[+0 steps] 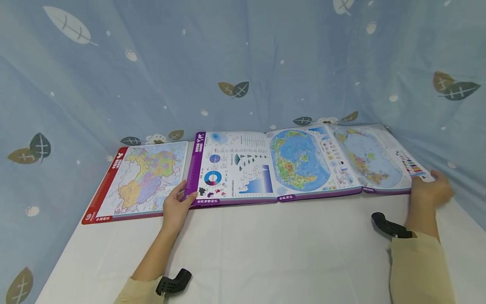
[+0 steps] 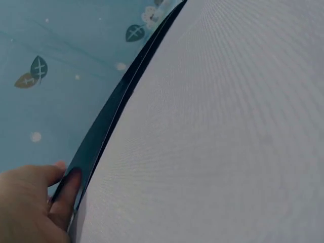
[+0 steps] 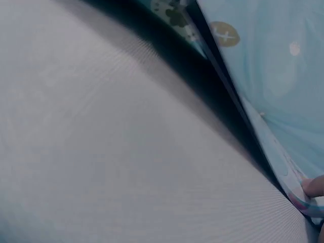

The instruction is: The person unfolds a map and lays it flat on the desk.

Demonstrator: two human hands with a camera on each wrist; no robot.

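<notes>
Between the left hand [image 1: 175,209] and the right hand [image 1: 433,190] stretched a purple-bordered fold-out world map [image 1: 300,162] in three panels. The left hand pinched its near left corner, thumb on the purple border; the right hand gripped its far right end, thumb over the printed face.

Just right of the left hand, the border read "世界地理知识"; farther along toward the right hand, the next label read "世界地形". The third panel's label, nearest the right hand, was too small to make out. To the left of the left hand, partly under the purple border, lay a red-bordered map of China [image 1: 146,177], labelled "中国政区", a small white emblem [image 1: 90,217] at its near corner.

The head view alone showed this printing clearly. The left wrist view instead gave a finger lying against the fold-out's dark edge; the right wrist view gave two dark edges converging toward the right hand. A white tablecloth [image 1: 284,249] spread nearer the body than both hands.
</notes>
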